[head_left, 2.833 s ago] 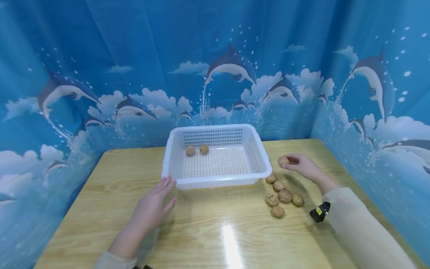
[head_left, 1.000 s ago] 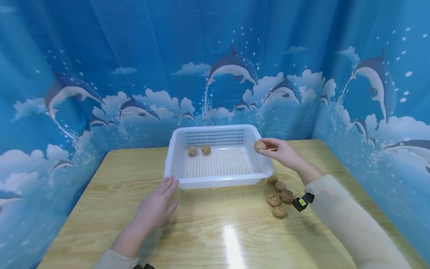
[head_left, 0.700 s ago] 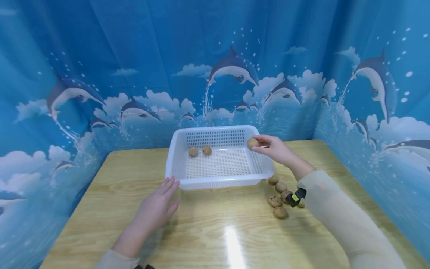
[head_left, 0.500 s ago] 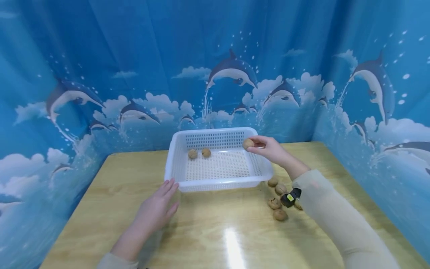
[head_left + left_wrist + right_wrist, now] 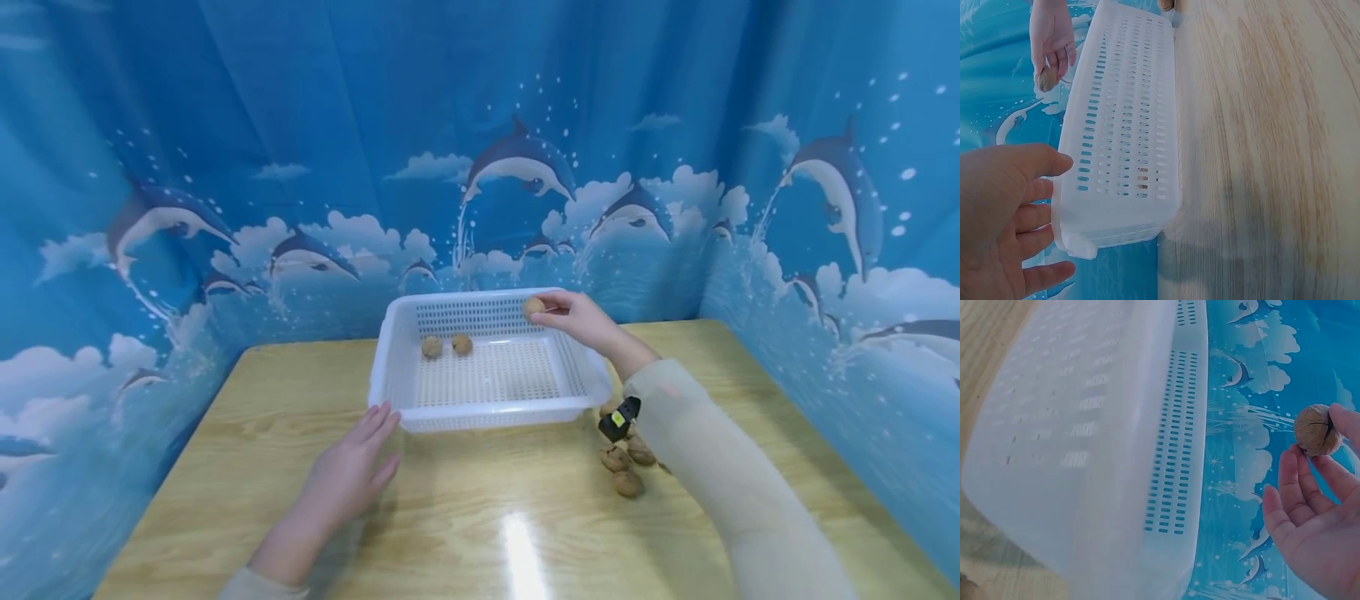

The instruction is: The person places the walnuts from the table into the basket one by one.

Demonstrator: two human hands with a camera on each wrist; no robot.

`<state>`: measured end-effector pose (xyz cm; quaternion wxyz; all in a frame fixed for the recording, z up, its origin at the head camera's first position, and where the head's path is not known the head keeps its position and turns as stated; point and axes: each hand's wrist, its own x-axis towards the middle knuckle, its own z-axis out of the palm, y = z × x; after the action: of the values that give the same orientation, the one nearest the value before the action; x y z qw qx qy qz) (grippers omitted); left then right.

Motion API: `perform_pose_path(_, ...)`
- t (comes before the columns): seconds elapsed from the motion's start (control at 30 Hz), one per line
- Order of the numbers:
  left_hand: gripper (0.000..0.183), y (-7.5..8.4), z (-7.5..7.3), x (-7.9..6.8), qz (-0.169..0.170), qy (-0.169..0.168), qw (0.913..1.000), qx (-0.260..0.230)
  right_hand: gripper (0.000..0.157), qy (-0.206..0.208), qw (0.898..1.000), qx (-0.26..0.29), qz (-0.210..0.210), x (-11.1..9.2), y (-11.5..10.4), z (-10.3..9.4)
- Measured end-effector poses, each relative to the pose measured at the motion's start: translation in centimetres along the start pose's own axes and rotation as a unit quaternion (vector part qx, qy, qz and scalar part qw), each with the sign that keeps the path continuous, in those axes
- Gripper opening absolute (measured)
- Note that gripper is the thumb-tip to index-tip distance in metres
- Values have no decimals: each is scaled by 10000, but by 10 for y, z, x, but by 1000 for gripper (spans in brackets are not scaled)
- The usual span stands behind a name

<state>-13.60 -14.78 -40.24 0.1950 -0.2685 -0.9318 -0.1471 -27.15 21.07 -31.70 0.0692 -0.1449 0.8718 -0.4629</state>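
My right hand [image 5: 583, 321] pinches a walnut [image 5: 534, 307] between thumb and fingertips, above the far right part of a white perforated plastic basket [image 5: 491, 414]. The right wrist view shows that walnut [image 5: 1317, 430] closely, with a dark seam down its shell. My left hand [image 5: 347, 467] rests its straight fingertips on the basket's near left corner; in the left wrist view its fingers [image 5: 1041, 219] lie along the rim. Two walnuts, one on the left [image 5: 431, 347] and one beside it [image 5: 462, 344], lie in the basket's left back part.
Several walnuts [image 5: 627, 483] lie in a loose group on the wooden table [image 5: 450, 517], right of the basket and partly hidden by the right sleeve. A blue dolphin-print curtain [image 5: 360, 125] stands behind the table and along its sides.
My right hand has carried the walnut left from beside the basket, over the right rim, to above the basket's far part. The left hand has stayed at the near left corner.
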Motion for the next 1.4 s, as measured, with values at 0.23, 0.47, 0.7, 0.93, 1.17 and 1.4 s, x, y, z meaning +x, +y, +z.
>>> perform_pose_path(0.23,58,0,0,3,-91,-88,9999,-46,60,56,9999,53,133,24,-6,0)
perform_pose_path(0.47,58,0,0,0,-247,-175,9995,-37,62,-56,9996,-8,291,48,-4,9)
perform_pose_path(0.7,59,1,1,1,-271,-187,9994,-53,56,-303,9988,-188,326,64,0,13)
perform_pose_path(0.93,58,1,1,2,-297,-152,9994,3,51,-408,9978,-307,414,84,7,20)
perform_pose_path(1.17,58,0,3,1,-335,-119,9994,45,51,-522,9962,-309,625,97,20,28)
perform_pose_path(1.4,58,0,4,1,-320,-31,9995,60,50,-775,9928,-610,680,108,36,44)
